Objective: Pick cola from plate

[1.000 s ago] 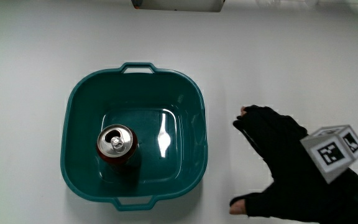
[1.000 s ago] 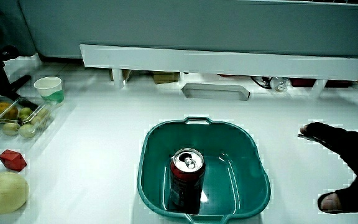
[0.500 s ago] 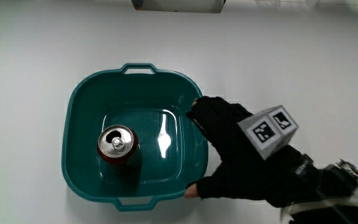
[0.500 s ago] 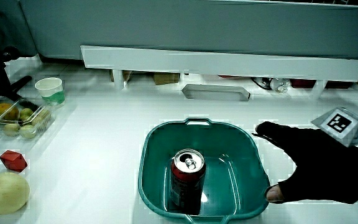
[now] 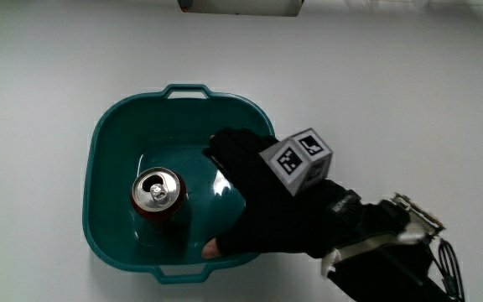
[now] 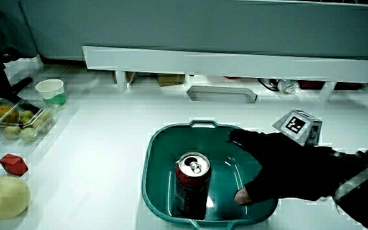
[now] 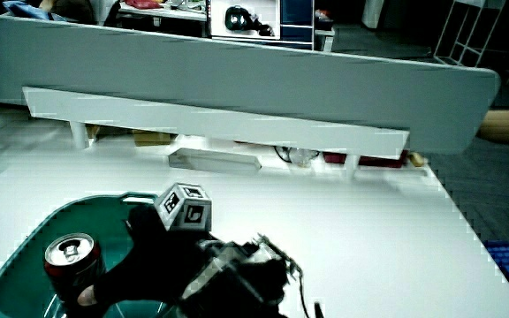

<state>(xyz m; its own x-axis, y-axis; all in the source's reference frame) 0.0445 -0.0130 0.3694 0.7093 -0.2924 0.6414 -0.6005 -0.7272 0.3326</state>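
A red cola can (image 5: 158,196) with a silver top stands upright inside a teal plastic basin (image 5: 107,126). Both side views show the can (image 6: 191,182) (image 7: 72,263) in the basin (image 6: 158,144) (image 7: 25,243). The gloved hand (image 5: 254,197) reaches over the basin's rim, beside the can, with fingers spread and thumb apart. It holds nothing and does not touch the can. The patterned cube (image 5: 298,159) sits on its back. In both side views the hand (image 6: 280,167) (image 7: 153,252) hovers inside the basin, next to the can.
In a side view, a paper cup (image 6: 50,91), a clear box of fruit (image 6: 15,121), a red object (image 6: 13,164) and a pale apple (image 6: 2,197) lie apart from the basin. A low white partition (image 6: 229,64) lines the table's edge farthest from the person.
The hand has moved from the bare table beside the basin, across its rim, to over the basin's inside near the can. The can and basin have not moved.
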